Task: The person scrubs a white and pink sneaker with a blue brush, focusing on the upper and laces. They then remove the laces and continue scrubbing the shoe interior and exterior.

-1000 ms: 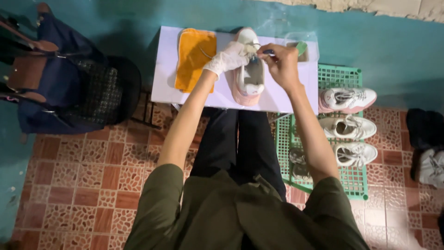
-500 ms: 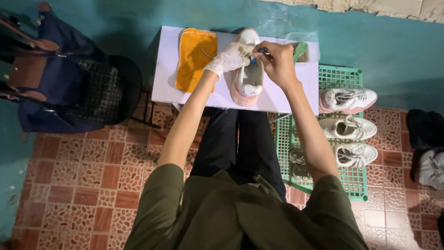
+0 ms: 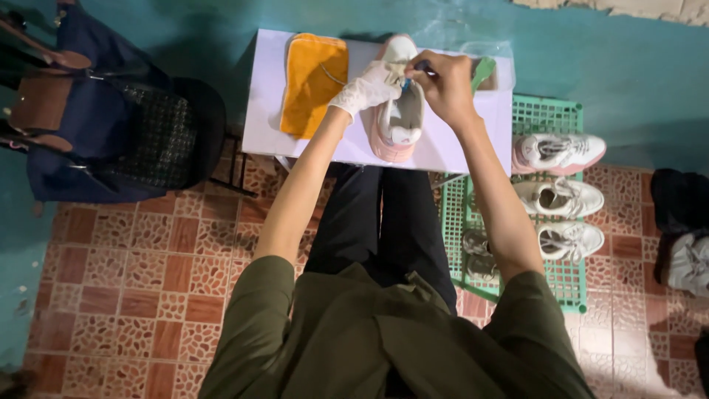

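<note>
Head view: a pink-and-white sneaker [image 3: 397, 111] is seen at upper centre of the frame, lying on a white board [image 3: 266, 111] with its toe toward the top edge. The left hand [image 3: 367, 87], covered by a white glove, is curled over the sneaker's left side near the laces; the fingers are bent and closed on the upper, not spread. The right hand [image 3: 445, 87] is bare and closed in a pinch grip around a small tool with a blue tip [image 3: 413, 74], likely a brush, though its type cannot be confirmed. The tip is pressed against the lace area, just beside the gloved fingers. Both hands are touching the sneaker.

An orange cloth [image 3: 314, 83] is laid flat on the board, just left of the sneaker. A clear container [image 3: 487, 66] with a green item in it is seen at the board's upper right corner. At right of frame, three whitish sneakers [image 3: 560, 198] are lined up on a green plastic grid [image 3: 546, 118]. A dark blue bag [image 3: 88, 111] on a black chair is seen at upper left.
</note>
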